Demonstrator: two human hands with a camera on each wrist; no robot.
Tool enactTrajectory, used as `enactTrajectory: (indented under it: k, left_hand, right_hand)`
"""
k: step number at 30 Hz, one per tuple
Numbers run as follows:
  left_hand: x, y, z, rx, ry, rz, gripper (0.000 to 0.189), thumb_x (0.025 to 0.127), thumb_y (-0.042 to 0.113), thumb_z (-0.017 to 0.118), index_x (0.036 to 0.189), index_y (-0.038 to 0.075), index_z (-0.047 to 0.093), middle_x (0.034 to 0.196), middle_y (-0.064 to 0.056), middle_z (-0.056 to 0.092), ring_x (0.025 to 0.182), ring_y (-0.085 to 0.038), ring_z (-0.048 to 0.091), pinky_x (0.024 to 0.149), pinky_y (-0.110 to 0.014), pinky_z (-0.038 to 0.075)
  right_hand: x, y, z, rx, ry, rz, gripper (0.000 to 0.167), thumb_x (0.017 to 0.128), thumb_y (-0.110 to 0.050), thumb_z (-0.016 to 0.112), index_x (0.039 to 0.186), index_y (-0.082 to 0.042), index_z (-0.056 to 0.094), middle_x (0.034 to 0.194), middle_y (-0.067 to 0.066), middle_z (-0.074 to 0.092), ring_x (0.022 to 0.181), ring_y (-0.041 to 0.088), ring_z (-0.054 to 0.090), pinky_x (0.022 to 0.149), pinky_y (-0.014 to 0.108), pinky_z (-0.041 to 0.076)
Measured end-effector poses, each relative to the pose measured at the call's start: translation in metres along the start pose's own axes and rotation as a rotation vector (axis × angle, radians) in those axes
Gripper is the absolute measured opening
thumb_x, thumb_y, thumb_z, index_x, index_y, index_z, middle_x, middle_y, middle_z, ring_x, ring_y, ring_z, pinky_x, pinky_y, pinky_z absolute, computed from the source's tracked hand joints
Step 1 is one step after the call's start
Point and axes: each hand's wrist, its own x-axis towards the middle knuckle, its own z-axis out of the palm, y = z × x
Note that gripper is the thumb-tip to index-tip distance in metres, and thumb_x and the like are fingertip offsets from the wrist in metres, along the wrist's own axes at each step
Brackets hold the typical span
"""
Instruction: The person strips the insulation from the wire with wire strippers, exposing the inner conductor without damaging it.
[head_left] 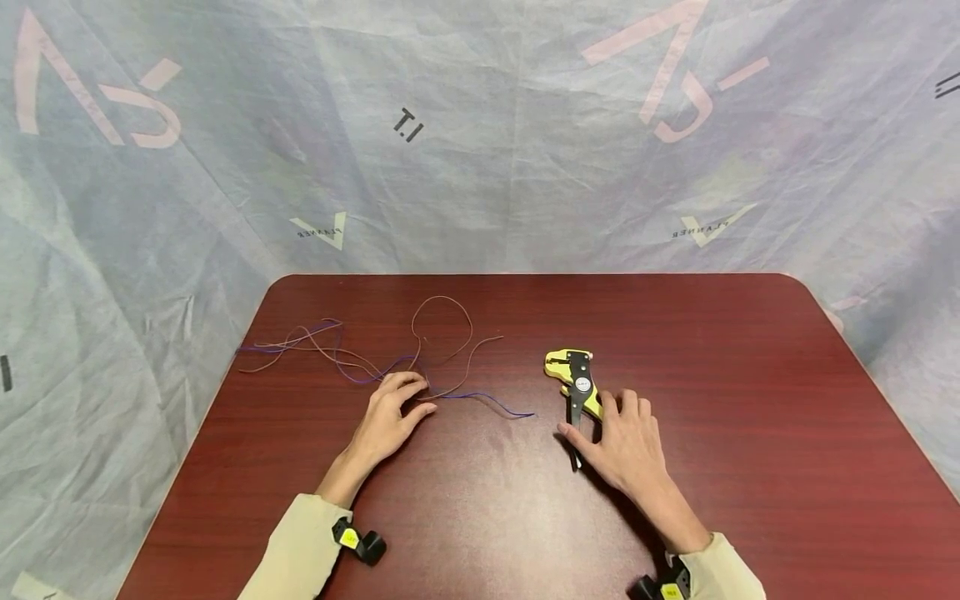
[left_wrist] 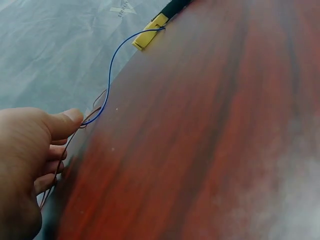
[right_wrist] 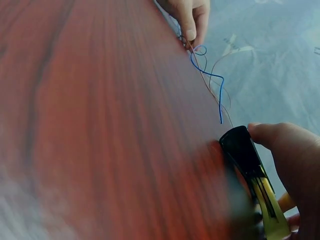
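Thin, springy brown wires (head_left: pixel 442 297) and a blue wire (left_wrist: pixel 109 75) sprawl in loose loops across the left part of the desk (head_left: pixel 750 375), pinched by the fingers of the left hand (head_left: pixel 390 421). The blue end bends toward a yellow-and-black wire stripper (head_left: pixel 582 383), near but apart. The right hand's (head_left: pixel 628 442) fingers and thumb grasp its smooth handles. The desktop is glossy, red-brown and wood-grained; creased, printed grey sheeting (head_left: pixel 480 175) hangs behind. Each pale cuff carries a small black camera (head_left: pixel 370 547).
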Motion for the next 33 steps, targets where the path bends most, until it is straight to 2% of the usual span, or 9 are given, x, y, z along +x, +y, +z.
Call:
enactTrajectory:
  k: [14,25,29,33]
  left_hand:
    - [0.0,-0.006,0.007,-0.018,0.076,0.074,0.018,0.079,0.005,0.081,0.095,-0.003,0.077,0.104,-0.013,0.07,0.104,-0.029,0.06,0.091,-0.041,0.049]
    - [0.001,-0.005,0.008,-0.05,0.107,0.088,0.008,0.08,0.0,0.078,0.088,-0.002,0.077,0.102,-0.014,0.071,0.102,-0.029,0.061,0.088,-0.041,0.051]
    - [0.002,-0.006,0.009,-0.059,0.115,0.089,0.005,0.081,-0.001,0.077,0.085,0.001,0.077,0.101,-0.013,0.071,0.101,-0.028,0.061,0.087,-0.039,0.051]
    - [0.002,-0.007,0.011,-0.072,0.127,0.103,0.002,0.082,-0.001,0.076,0.083,0.0,0.077,0.098,-0.012,0.071,0.099,-0.027,0.061,0.086,-0.037,0.051]
  right_hand:
    - [-0.005,-0.004,0.009,0.09,0.082,0.031,0.079,0.074,-0.057,0.077,0.122,0.004,0.059,0.108,0.023,0.051,0.095,0.041,0.046,0.075,0.048,0.039]
    - [-0.007,-0.007,0.015,0.112,0.181,0.021,0.068,0.069,-0.05,0.081,0.107,0.003,0.061,0.099,0.022,0.051,0.085,0.041,0.047,0.07,0.048,0.04]
    - [-0.006,-0.01,0.013,0.091,0.174,0.034,0.058,0.07,-0.045,0.081,0.097,0.002,0.059,0.097,0.022,0.052,0.085,0.043,0.05,0.071,0.05,0.044]
    - [-0.004,-0.014,0.009,0.065,0.106,0.092,0.054,0.072,-0.042,0.079,0.094,0.002,0.057,0.094,0.023,0.054,0.085,0.043,0.052,0.069,0.052,0.047]
